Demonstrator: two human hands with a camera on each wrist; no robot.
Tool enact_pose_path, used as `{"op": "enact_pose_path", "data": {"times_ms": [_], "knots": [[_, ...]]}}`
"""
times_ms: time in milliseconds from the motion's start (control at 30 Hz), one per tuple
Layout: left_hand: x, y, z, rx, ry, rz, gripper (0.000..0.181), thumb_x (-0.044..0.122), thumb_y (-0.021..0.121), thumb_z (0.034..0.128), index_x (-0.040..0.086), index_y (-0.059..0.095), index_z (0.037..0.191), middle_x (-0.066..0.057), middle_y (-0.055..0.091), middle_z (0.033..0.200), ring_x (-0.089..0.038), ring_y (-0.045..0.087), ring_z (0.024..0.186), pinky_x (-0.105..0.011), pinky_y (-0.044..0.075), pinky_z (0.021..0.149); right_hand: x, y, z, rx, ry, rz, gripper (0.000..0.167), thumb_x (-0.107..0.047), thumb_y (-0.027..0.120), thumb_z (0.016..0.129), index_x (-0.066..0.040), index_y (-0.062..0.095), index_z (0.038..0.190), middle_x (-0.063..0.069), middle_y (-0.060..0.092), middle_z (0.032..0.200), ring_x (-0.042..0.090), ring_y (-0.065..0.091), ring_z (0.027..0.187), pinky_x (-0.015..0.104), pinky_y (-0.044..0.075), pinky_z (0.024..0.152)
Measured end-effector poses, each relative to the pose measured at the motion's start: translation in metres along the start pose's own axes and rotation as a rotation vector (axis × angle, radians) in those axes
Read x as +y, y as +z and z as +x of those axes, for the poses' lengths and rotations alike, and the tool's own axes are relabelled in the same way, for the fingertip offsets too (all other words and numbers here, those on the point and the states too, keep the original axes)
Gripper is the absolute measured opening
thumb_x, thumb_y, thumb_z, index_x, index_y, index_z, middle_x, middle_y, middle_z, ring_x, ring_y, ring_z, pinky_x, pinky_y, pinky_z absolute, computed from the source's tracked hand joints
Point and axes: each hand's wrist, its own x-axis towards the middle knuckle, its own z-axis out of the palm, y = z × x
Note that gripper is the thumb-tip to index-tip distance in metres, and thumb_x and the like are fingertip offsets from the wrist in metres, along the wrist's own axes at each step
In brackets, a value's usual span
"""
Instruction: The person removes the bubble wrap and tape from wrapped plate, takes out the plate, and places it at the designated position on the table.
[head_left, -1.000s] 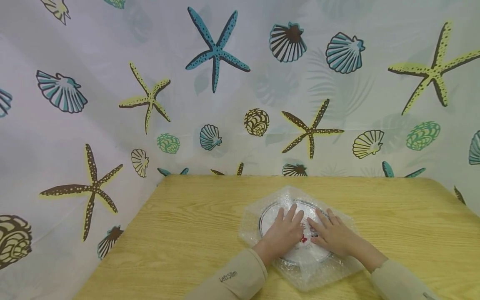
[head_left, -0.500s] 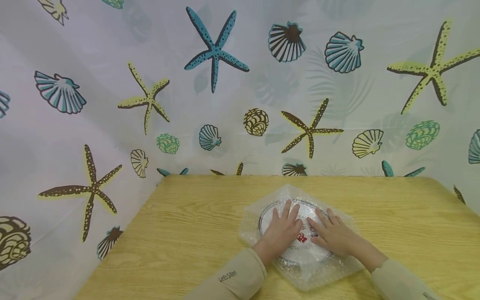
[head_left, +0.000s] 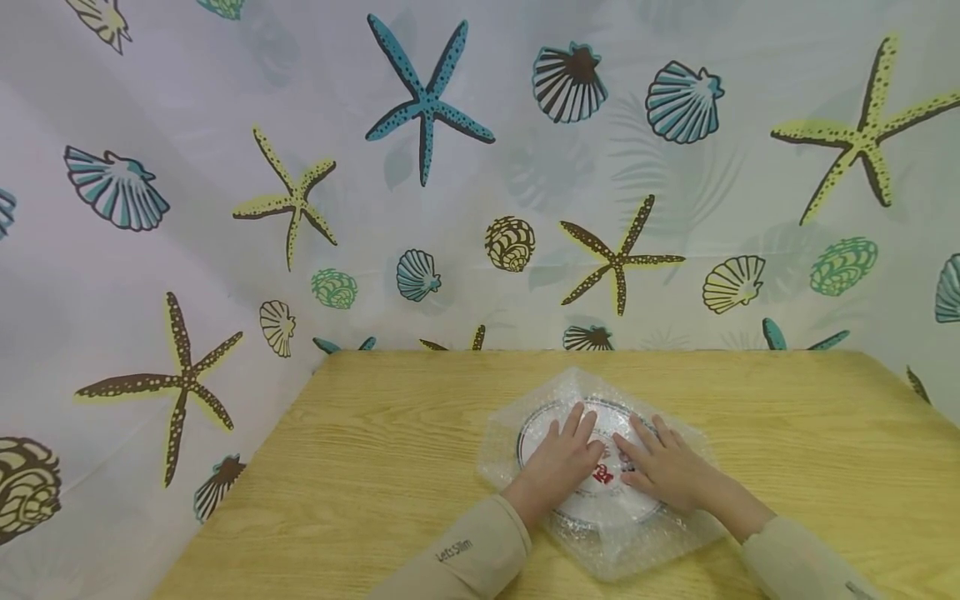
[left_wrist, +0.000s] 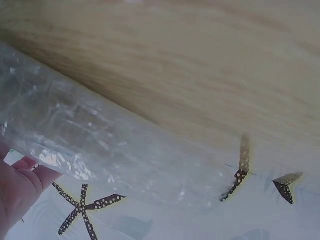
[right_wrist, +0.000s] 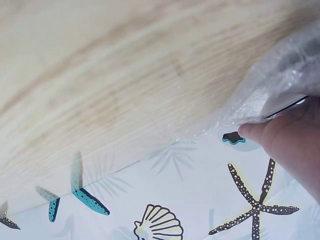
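Note:
A white plate [head_left: 615, 500] with a dark rim line and a red mark near its middle lies under clear bubble wrap [head_left: 502, 437] on the wooden table. My left hand [head_left: 558, 467] rests on the wrapped plate, left of its centre, fingers spread and fairly straight. On the right side of the plate my right hand [head_left: 671, 471] lies flat with its fingers extended. In the left wrist view, bubble wrap [left_wrist: 100, 135] slopes past the left hand [left_wrist: 20, 195]. The right wrist view has the right hand [right_wrist: 295, 145] touching the wrap, with part of the plate's edge visible.
The light wooden table [head_left: 375, 467] extends around the wrapped plate. A white curtain [head_left: 465, 200] printed with starfish and shells stands behind the table and along its left side. Beige sleeves [head_left: 468, 550] cover the forearms.
My left hand has shifted slightly to the left on the wrap, leaving more of the red mark visible. The right hand and the plate stay where they were.

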Motion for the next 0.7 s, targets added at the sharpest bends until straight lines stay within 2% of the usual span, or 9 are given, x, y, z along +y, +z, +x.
{"op": "enact_pose_path", "data": {"times_ms": [133,267,367,500,567,700], "knots": [[-0.0008,0.0026,0.0000,0.011,0.008,-0.009,0.019,0.014,0.050,0.0903,0.016,0.053,0.109,-0.013,0.039,0.129,-0.031,0.034,0.123,-0.033,0.046,0.084,0.0005,-0.0001,0.0003,-0.003,-0.001,-0.005,0.052,-0.034,0.046,0.092,0.002,0.042,0.130,0.034,0.022,0.135,0.057,0.013,0.120,0.065,0.020,0.091],[-0.0009,0.0041,0.0000,0.021,-0.008,-0.033,0.032,0.012,0.048,0.0911,0.012,0.047,0.123,-0.016,0.036,0.132,-0.031,0.034,0.123,-0.027,0.045,0.084,0.0000,-0.0007,-0.0001,0.000,-0.001,-0.009,0.052,-0.034,0.046,0.092,0.002,0.042,0.130,0.034,0.023,0.135,0.056,0.014,0.120,0.065,0.020,0.092],[-0.0014,0.0020,-0.0003,-0.026,-0.066,-0.090,0.045,0.014,0.050,0.0905,0.007,0.038,0.133,-0.019,0.028,0.138,-0.031,0.032,0.125,-0.018,0.046,0.076,-0.0009,-0.0015,-0.0006,0.005,-0.004,-0.006,0.052,-0.033,0.046,0.092,0.002,0.042,0.129,0.035,0.023,0.135,0.057,0.014,0.120,0.065,0.020,0.092],[-0.0028,-0.0021,-0.0006,-0.107,-0.159,-0.158,0.057,0.022,0.055,0.0880,0.001,0.032,0.136,-0.019,0.022,0.142,-0.027,0.029,0.127,-0.011,0.047,0.062,-0.0013,-0.0022,-0.0004,-0.006,-0.001,0.004,0.052,-0.033,0.045,0.092,0.003,0.042,0.130,0.035,0.022,0.135,0.057,0.013,0.120,0.065,0.020,0.092],[-0.0034,-0.0024,-0.0002,-0.128,-0.180,-0.153,0.056,0.022,0.055,0.0885,-0.001,0.034,0.135,-0.019,0.023,0.142,-0.026,0.031,0.126,-0.011,0.047,0.060,-0.0013,-0.0024,-0.0003,-0.017,0.004,0.010,0.052,-0.033,0.045,0.093,0.002,0.041,0.131,0.034,0.021,0.136,0.056,0.012,0.121,0.064,0.019,0.093],[-0.0049,-0.0014,0.0012,-0.124,-0.217,-0.150,0.049,0.029,0.051,0.0906,-0.001,0.043,0.128,-0.019,0.027,0.140,-0.024,0.039,0.121,-0.011,0.047,0.060,-0.0017,-0.0032,-0.0006,-0.021,0.006,0.014,0.052,-0.033,0.045,0.093,0.002,0.040,0.131,0.035,0.020,0.136,0.056,0.012,0.121,0.064,0.018,0.093]]}}
